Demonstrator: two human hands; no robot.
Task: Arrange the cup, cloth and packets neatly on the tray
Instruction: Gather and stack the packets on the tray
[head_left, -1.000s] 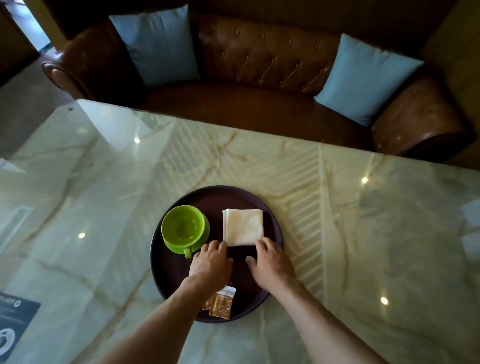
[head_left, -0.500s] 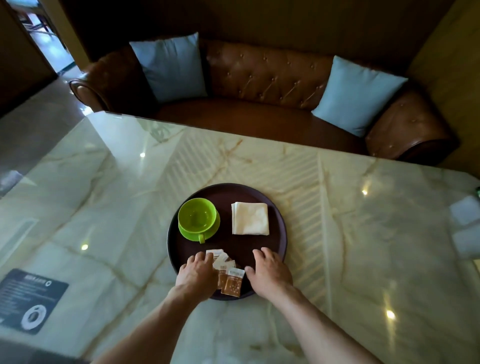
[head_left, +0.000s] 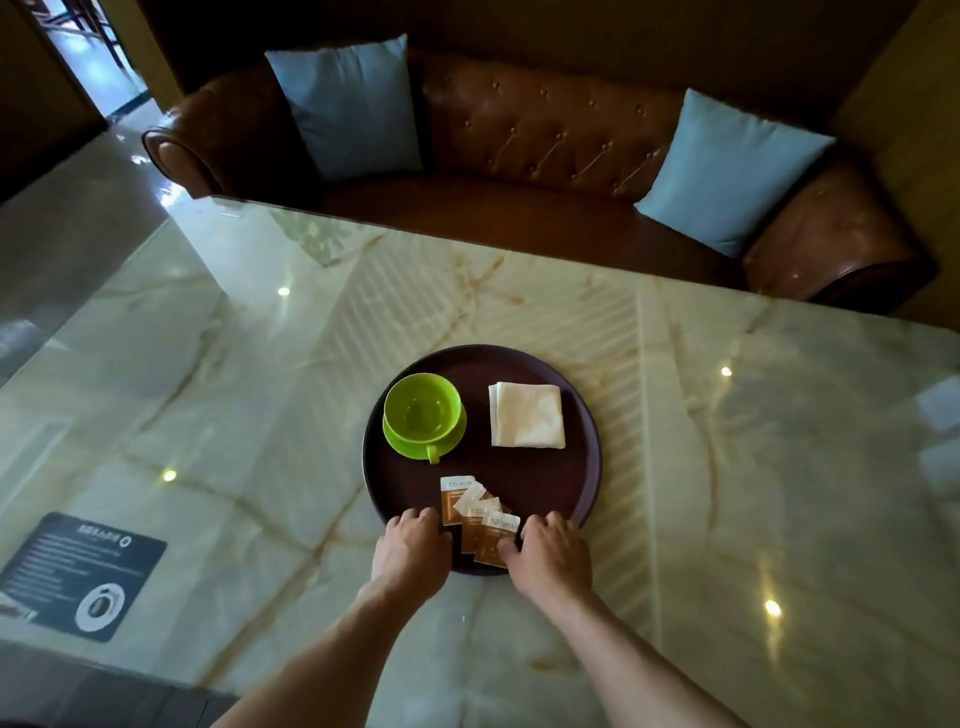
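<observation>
A round dark tray (head_left: 576, 483) lies on the marble table. At its back left a green cup (head_left: 422, 410) stands on a green saucer, handle toward me. A folded white cloth (head_left: 527, 415) lies at the back right. Several brown-and-white packets (head_left: 478, 517) are fanned out at the tray's near edge. My left hand (head_left: 413, 551) rests palm down on the near rim, just left of the packets. My right hand (head_left: 550, 553) lies to their right, its thumb touching the nearest packet. Neither hand visibly grips anything.
The glossy marble table (head_left: 260, 415) runs wide on both sides of the tray. A dark printed card (head_left: 85, 574) lies at the near left. Behind the table stands a brown leather sofa (head_left: 545, 145) with two blue cushions.
Both hands drew back from the cloth to the tray's near rim. The packets, earlier under my left wrist, now lie fanned out between the hands. The camera view shifted.
</observation>
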